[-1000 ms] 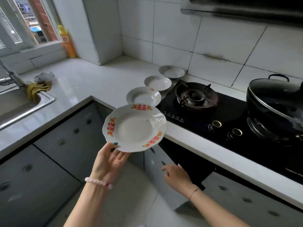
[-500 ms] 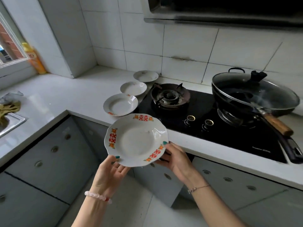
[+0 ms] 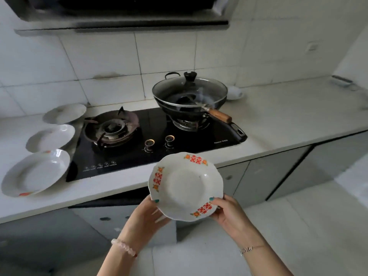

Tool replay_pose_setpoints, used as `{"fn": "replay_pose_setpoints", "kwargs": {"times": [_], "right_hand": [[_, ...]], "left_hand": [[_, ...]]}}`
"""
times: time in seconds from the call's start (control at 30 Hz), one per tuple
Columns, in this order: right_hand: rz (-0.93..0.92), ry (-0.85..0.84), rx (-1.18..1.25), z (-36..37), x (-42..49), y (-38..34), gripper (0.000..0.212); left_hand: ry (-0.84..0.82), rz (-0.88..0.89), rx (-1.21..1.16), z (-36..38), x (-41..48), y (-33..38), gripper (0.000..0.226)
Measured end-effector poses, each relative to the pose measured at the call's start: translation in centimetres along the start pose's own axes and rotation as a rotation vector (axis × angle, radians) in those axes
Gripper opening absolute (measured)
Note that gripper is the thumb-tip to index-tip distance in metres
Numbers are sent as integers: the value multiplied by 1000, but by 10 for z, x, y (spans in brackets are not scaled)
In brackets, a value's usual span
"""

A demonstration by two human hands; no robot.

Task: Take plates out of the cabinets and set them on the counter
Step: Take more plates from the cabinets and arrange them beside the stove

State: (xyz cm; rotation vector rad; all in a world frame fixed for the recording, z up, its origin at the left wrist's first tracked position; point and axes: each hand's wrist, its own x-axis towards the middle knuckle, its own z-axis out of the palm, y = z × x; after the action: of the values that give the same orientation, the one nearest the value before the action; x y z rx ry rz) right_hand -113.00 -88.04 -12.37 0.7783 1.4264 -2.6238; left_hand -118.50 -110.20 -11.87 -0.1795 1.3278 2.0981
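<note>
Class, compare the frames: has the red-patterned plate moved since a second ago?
Yes. The red-patterned plate has moved right along the counter, from in front of the nearest white plate to in front of the hob knobs.

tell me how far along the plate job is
Done: three plates sit on the counter left of the stove. In hand: left hand and right hand hold a red-patterned plate in the air, not yet set down. Left: placing it; any plates still in cabinets are out of sight.
</note>
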Motion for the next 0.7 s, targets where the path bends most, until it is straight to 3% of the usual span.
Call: {"fn": "replay_pose_setpoints", "kwargs": {"times": [0.17, 0.33, 0.5, 0.7], "right_hand": [[-116, 259, 132, -51, -35, -10, 24], [-212, 423, 212, -95, -55, -28, 22], [-267, 485, 280, -141, -45, -56, 23], [-258, 486, 296, -215, -10, -104, 23]], "left_hand": [[-60, -116, -96, 25, 28, -17, 35], [-98, -144, -130, 58, 52, -25, 32], [-179, -188, -205, 99, 73, -27, 39], [-113, -181, -168, 166, 116, -57, 35]]}}
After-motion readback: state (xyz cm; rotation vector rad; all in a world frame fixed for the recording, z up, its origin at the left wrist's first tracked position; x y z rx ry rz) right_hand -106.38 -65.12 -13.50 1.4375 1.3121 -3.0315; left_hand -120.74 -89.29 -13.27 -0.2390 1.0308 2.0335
